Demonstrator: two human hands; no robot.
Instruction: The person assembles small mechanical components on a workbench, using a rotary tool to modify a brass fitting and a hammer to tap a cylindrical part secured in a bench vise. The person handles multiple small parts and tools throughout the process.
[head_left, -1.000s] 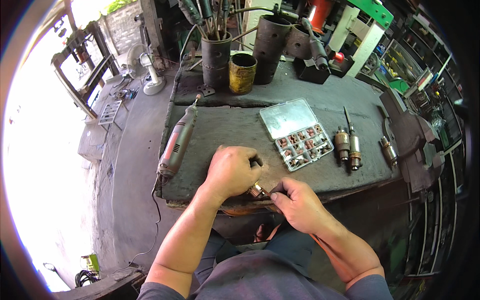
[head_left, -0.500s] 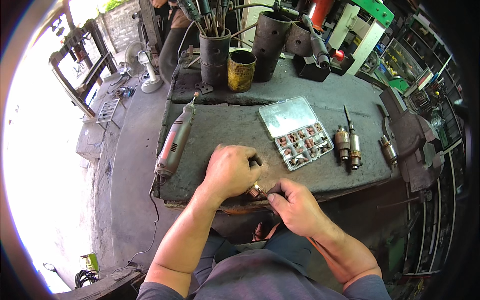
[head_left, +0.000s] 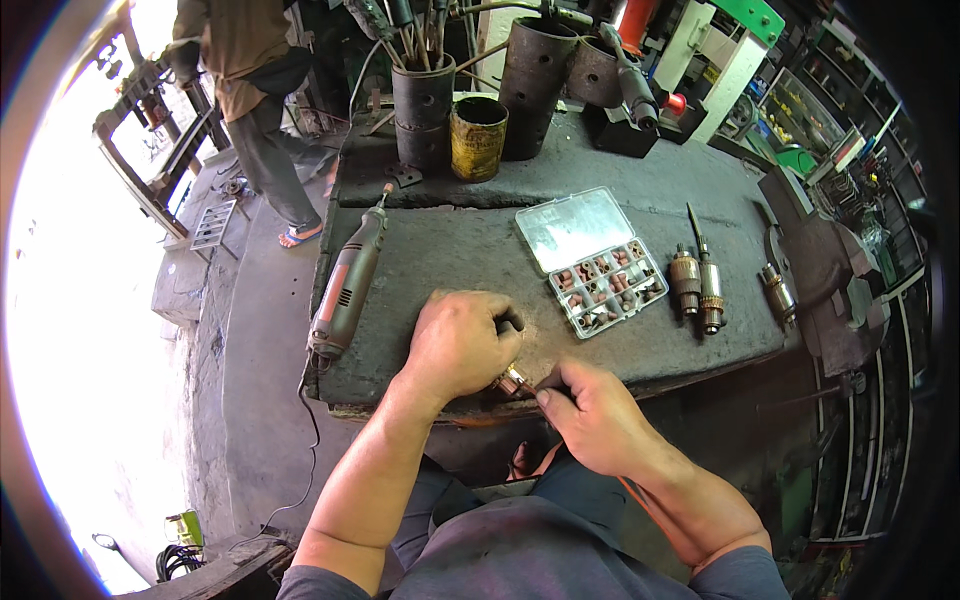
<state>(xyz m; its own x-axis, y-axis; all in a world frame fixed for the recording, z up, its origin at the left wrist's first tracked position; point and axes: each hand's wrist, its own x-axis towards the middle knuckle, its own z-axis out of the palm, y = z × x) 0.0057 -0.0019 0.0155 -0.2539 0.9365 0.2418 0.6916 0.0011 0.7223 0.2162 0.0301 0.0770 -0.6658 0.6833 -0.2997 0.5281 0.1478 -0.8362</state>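
Note:
Over the bench's front edge, my left hand (head_left: 462, 340) is closed around a motor armature (head_left: 512, 381), its copper commutator end showing past my fingers and the rest hidden under the hand. My right hand (head_left: 592, 412) pinches thumb and forefinger at that same end. Whether something thin lies between those fingertips cannot be seen. Beyond my hands sits a clear plastic compartment box (head_left: 575, 250), lid up, with several small reddish-brown grinding bits in it. A grey rotary tool (head_left: 350, 285) with a small tip lies to the left, its cord hanging off the bench.
Further armatures (head_left: 684, 282) lie at the right, near a large bench vise (head_left: 825, 290). Dark metal cylinders (head_left: 423, 120), one holding rods, stand at the back beside a yellow can (head_left: 478, 140). Another person (head_left: 265, 110) is on the floor at the far left.
The other person has come into fuller view at the far left, in front of where the fan showed. My hands stay in almost the same place on the armature.

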